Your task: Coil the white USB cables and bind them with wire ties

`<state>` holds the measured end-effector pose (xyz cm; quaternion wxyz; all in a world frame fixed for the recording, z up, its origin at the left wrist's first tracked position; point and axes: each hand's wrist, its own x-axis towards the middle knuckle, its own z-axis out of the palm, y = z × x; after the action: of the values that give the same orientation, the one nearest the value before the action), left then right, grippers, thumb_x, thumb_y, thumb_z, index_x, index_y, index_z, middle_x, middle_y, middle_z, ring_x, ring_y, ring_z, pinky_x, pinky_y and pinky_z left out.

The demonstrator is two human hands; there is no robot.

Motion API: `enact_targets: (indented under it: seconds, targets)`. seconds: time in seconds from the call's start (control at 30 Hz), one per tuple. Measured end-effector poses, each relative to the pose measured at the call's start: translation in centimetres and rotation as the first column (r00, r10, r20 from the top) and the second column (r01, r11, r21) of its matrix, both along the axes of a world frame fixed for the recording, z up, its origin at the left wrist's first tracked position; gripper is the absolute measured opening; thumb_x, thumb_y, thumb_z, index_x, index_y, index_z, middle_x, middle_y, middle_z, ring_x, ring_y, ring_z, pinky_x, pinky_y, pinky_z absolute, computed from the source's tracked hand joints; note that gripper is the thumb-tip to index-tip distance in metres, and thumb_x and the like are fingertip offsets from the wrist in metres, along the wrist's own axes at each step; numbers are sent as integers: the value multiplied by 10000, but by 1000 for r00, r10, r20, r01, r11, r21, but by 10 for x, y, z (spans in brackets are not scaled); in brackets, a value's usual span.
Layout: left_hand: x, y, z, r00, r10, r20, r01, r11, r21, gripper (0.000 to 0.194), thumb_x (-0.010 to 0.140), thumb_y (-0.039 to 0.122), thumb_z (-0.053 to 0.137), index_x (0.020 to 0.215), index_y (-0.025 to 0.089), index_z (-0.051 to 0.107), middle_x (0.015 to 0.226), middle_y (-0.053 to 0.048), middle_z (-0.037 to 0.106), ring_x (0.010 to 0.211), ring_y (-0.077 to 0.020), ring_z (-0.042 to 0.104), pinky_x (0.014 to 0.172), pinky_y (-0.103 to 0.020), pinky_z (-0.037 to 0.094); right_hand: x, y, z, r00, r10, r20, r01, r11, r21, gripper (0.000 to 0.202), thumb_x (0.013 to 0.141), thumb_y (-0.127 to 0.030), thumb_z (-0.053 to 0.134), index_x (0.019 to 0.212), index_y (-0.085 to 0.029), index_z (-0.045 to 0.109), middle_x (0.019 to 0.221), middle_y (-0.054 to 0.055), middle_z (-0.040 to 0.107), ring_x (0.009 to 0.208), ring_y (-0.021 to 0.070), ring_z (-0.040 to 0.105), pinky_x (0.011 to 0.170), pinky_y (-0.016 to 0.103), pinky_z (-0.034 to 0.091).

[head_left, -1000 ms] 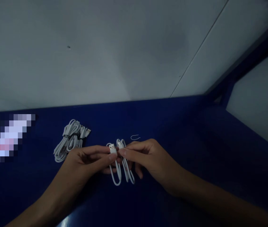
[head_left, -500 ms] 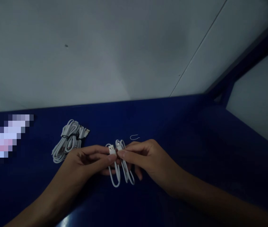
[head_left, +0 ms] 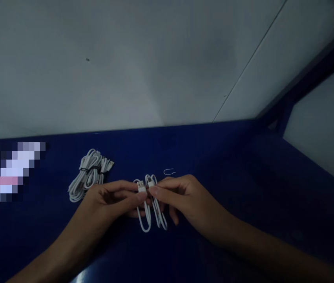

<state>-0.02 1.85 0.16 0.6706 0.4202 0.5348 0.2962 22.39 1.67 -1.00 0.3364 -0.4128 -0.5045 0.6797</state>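
Note:
A white USB cable (head_left: 146, 224), folded into loops, hangs between my two hands above the blue table. My left hand (head_left: 115, 200) is closed on it, the thumb pressing just below the metal USB plug, which points away from me. My right hand (head_left: 178, 194) pinches the loops on the other side, its thumb by the cable's second, smaller connector. The fingers behind the cable are partly hidden. Just beyond my right fingers lies a thin, bent white tie (head_left: 169, 171). Left of my left hand rests a pile of white cables (head_left: 88, 173) bundled with black ties.
The blue table (head_left: 214, 157) meets a pale wall (head_left: 125, 78) at its back edge. A pixelated, bright object (head_left: 16, 169) lies at the far left. A dark blue frame (head_left: 296, 84) slants up at the right.
The view has shifted slightly, so everything appears a little farther right. Both hands keep the same grip on the cable.

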Motion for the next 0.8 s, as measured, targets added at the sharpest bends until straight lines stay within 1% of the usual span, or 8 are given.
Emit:
enact_targets:
  seconds: [0.17,0.37,0.57,0.73,0.8]
  targets:
    - [-1,-1,0,1000,7,8,-7,1000,0,211,850,351,966,1026,255,900,926,-54,892,854,-214,854,808,-247,670,0,0,-1,1000,8,0,-8,1000,19,317,1053,-419,717,900,-179,855,835,29,704,581,93,571,521,226,435]
    - [0,-3,0,1000,20,-1,-20,1000,5,240,847,352,969,1061,264,905,943,-57,896,852,-212,854,820,-253,671,1,-1,0,1000,10,6,-10,1000,15,268,1044,-403,736,960,-198,886,824,25,703,580,95,568,517,229,434]
    - [1,-3,3,1000,14,-3,-13,1000,28,257,850,354,966,1079,255,903,980,-65,900,868,-233,859,831,-289,687,1,-2,-3,1000,19,1,-19,999,33,319,1076,-436,694,970,-209,891,829,27,708,570,90,564,522,236,434]
    - [1,-3,4,1000,15,1,-16,999,37,196,863,316,954,1044,263,902,966,-51,899,863,-220,856,815,-273,681,0,-1,-3,1000,14,19,-15,999,35,334,1072,-450,700,951,-197,881,834,32,722,565,90,555,522,244,417]
    - [1,-3,3,1000,13,6,-13,999,33,200,858,293,953,1050,266,903,962,-50,899,863,-219,857,812,-268,678,0,-1,-3,1000,19,23,-19,999,35,333,1073,-454,698,961,-200,882,831,31,721,571,93,558,525,246,418]
